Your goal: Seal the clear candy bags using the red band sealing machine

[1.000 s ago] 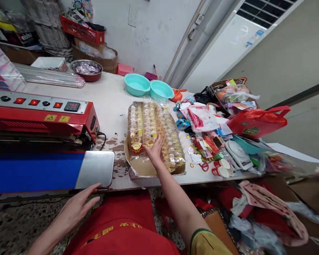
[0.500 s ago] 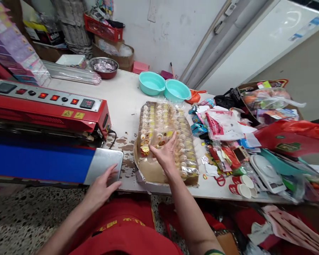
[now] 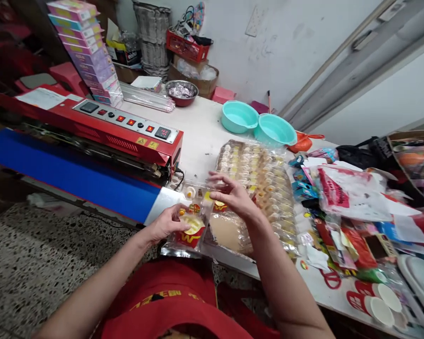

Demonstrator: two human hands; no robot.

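Observation:
A clear plastic pouch point(image 3: 194, 237) lies at the front edge of the table, partly over the machine's metal end plate point(image 3: 166, 202). Inside it show a red and yellow fries-shaped piece and small round pieces. My left hand point(image 3: 167, 223) grips the pouch by its left side, thumb on top. My right hand point(image 3: 236, 195) hovers at the pouch's upper right corner, fingers stretched and apart; whether its thumb touches the plastic I cannot tell. Under and beyond it, a shallow cardboard tray point(image 3: 229, 252) holds rows of similar filled pouches point(image 3: 268, 188).
A red sealing machine point(image 3: 127, 136) with a blue conveyor belt point(image 3: 74, 174) stands at the left. Two turquoise basins point(image 3: 238, 117) sit behind the tray. To the right are plastic bags point(image 3: 353, 190), red scissors point(image 3: 330, 278) and paper cups point(image 3: 378, 308).
A pouch has come from the tray to the left, beside the metal plate. My left hand has taken hold of it; my right hand has lifted off the tray's pouches. The view has swung left.

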